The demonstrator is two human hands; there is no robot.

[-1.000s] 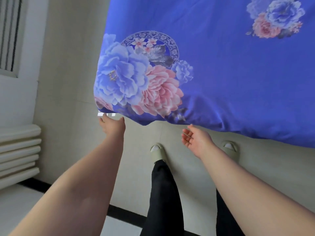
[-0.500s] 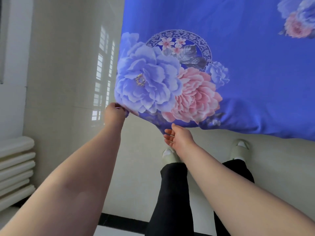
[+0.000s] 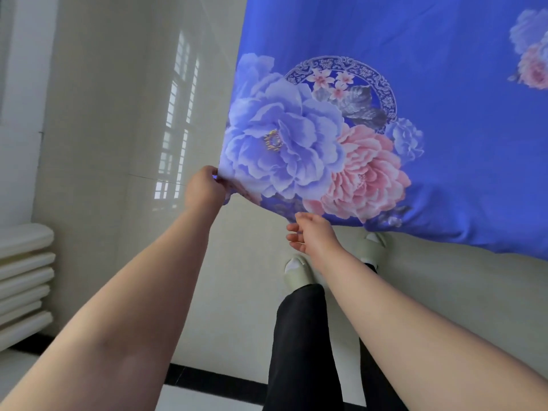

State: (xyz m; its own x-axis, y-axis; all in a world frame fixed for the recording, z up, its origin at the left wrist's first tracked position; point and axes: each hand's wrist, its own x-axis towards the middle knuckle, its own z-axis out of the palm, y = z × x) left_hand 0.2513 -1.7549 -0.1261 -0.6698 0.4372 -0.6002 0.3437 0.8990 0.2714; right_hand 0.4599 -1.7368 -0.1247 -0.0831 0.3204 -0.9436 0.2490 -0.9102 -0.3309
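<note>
Left hand pinches the lower corner of a blue floral-print cotton bedsheet hanging above pale green slippers; right hand, fingers loose and holding nothing, hovers at the hem just above the slippers and should probably pinch there firmly, drawing the edge taut

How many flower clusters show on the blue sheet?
2. One large cluster sits at the lower left corner of the sheet, by the left hand; the other cluster is cut by the frame's right edge. More may lie outside the view.
</note>
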